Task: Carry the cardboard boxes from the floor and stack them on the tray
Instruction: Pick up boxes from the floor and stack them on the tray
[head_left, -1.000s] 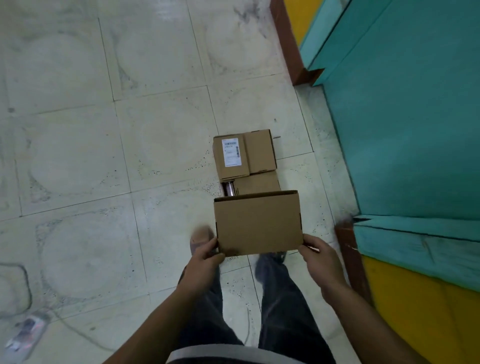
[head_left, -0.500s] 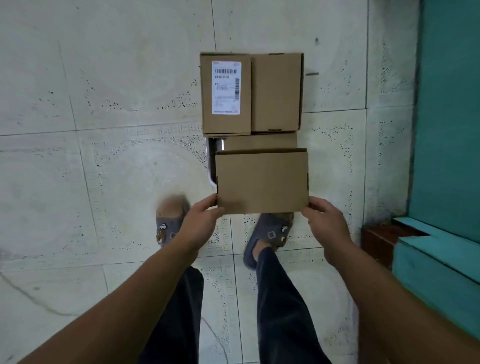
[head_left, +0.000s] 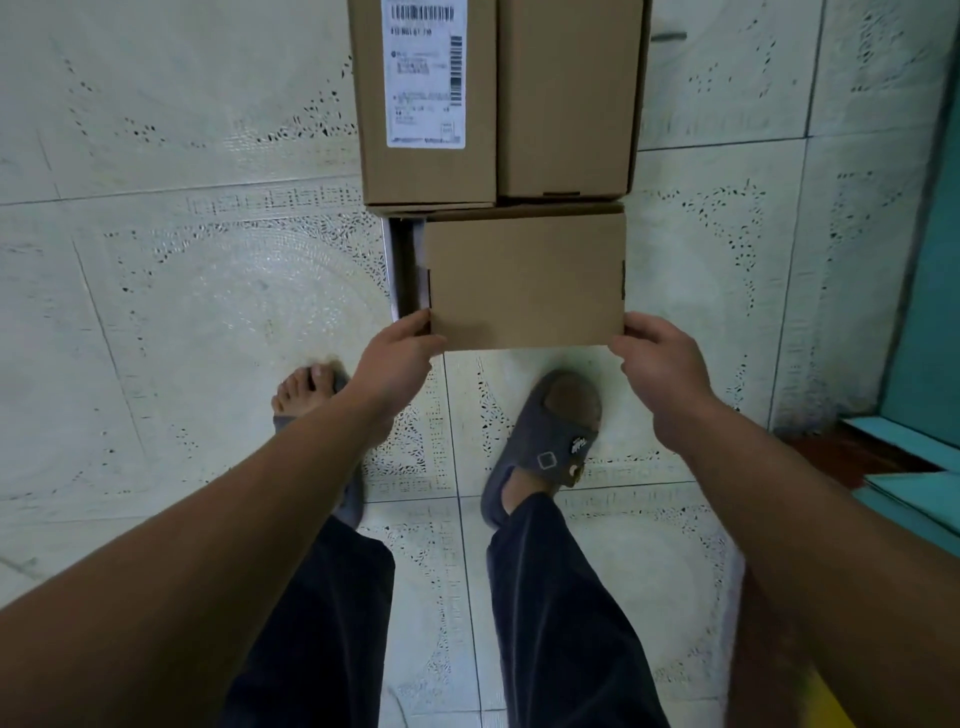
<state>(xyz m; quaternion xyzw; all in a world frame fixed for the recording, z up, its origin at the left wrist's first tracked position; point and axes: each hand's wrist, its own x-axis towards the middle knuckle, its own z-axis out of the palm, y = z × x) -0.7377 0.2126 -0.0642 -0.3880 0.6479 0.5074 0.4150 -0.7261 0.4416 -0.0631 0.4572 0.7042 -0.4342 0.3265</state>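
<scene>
Both hands, left (head_left: 397, 358) and right (head_left: 660, 364), are pinching the near corners of a box (head_left: 524, 280) over the tray (head_left: 400, 270). Stiff, probably light (side grips suiting it).

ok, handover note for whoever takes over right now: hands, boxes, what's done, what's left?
Left hand: grips the near-left corner of the plain box.
Right hand: grips its near-right corner.
Plain box: held low, right against the near side of the stack; cannot tell if it is set down yet.
Stack: labelled box and unlabelled box side by side on top. The tray shows only as a thin edge left of the plain box.
Done: at least two boxes placed.
Left: seat this box, release, then fetch any others; none are in view on the floor.
</scene>
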